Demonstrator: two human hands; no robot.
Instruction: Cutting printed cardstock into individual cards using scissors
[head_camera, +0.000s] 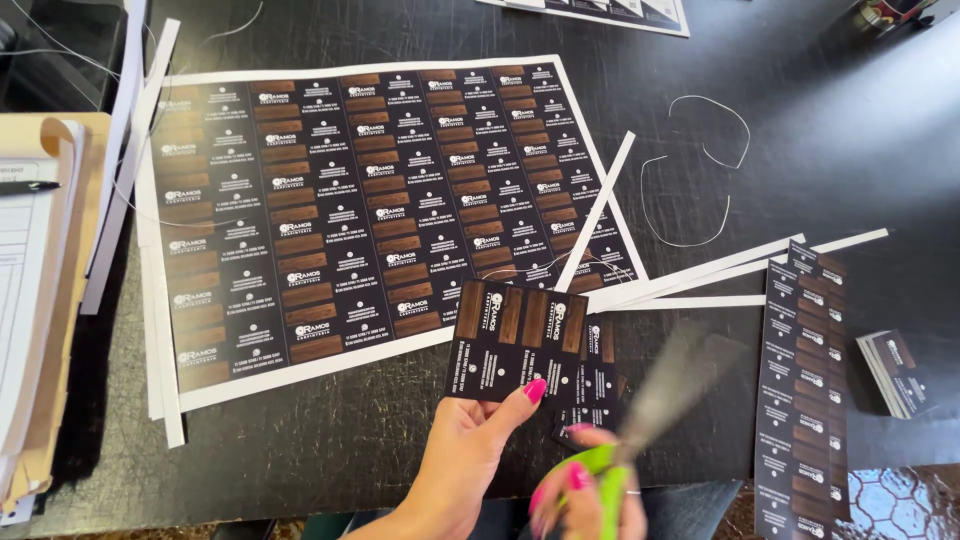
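Note:
My left hand (470, 450) pinches a small dark printed piece of cards (520, 345) by its lower edge, thumb on top. My right hand (585, 495) grips green-handled scissors (640, 420), whose blades are blurred and point up to the right, beside the piece's right edge. A large printed sheet of dark cards (360, 210) with brown bars lies flat on the black table (820, 150) just beyond my hands.
White offcut strips (700, 275) lie right of the sheet and along its left side. A long cut strip of cards (800, 390) and a small stack of cut cards (895, 372) lie at right. Papers with a pen (30, 187) are at far left.

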